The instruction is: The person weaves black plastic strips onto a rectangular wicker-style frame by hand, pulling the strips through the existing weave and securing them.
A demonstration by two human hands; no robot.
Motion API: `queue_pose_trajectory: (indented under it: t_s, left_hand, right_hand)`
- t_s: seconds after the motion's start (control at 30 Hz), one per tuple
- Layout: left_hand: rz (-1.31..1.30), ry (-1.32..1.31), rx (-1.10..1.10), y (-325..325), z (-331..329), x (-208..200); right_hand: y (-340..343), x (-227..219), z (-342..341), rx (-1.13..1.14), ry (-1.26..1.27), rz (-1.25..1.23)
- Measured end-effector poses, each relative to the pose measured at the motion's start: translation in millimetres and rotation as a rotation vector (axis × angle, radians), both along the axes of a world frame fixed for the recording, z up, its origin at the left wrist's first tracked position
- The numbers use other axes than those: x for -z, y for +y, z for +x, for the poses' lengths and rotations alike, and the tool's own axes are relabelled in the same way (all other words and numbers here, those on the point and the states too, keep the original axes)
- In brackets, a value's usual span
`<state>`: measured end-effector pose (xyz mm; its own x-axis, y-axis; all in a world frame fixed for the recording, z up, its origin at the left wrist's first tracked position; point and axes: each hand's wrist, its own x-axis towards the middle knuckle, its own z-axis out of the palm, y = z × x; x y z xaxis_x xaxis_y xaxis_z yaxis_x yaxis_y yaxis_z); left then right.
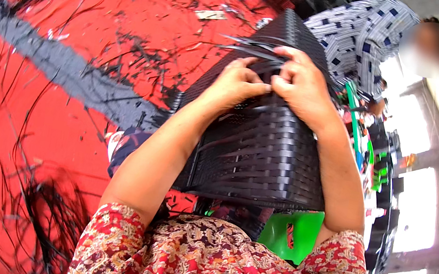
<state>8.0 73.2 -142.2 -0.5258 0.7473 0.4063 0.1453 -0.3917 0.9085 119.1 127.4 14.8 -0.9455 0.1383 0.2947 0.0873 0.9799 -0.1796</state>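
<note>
A black basket (263, 156) woven from flat plastic strips lies in front of me, its corner edge running away from my body. Several loose strip ends (250, 47) stick out to the left from its upper part. My right hand (301, 87) is closed at these strips, with thumb and bent fingers pinching them. Beside it my left hand (237, 84) is closed too, thumb and fingers pressed together at the weave, almost touching the right. Exactly which strip lies between the left fingertips is hidden.
Black strip scraps (145, 59) and a tangle of long strips (49, 218) litter the red floor (66, 139), which a grey band (66, 72) crosses. A green plastic seat (296, 233) shows below the basket. Another person (360, 36) in a patterned shirt bends at the far right.
</note>
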Motion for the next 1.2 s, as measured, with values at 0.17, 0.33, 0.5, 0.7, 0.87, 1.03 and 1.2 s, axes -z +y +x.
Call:
queue_pose_trajectory:
  t_s: [0.17,0.33,0.5,0.7,0.87,1.03,1.2]
  left_hand:
    - [0.038,-0.606,0.388,-1.7,1.3,-12.1]
    - [0.230,-0.857,0.482,-0.9,10.2,-3.2]
    - [0.284,-1.008,0.547,0.3,20.5,0.0]
    - [0.283,-0.804,0.581,5.6,15.4,12.1]
    - [0.167,-0.660,0.583,-5.2,1.7,15.5]
    - [0.067,-0.590,0.500,-9.4,-0.4,9.6]
    - [0.079,-0.577,0.444,-18.0,1.3,2.1]
  right_hand:
    - [12.9,5.2,-13.1,-0.140,0.084,0.171]
    - [11.6,15.0,-4.8,0.009,0.088,0.209]
    - [6.6,5.4,-6.2,0.097,-0.184,0.270]
    - [3.7,1.1,-8.9,0.136,-0.286,0.300]
    - [1.7,7.6,-16.2,0.099,-0.243,0.405]
    - [5.4,8.5,-18.2,0.085,-0.274,0.398]
    - [23.1,11.7,-8.7,-0.078,-0.016,0.091]
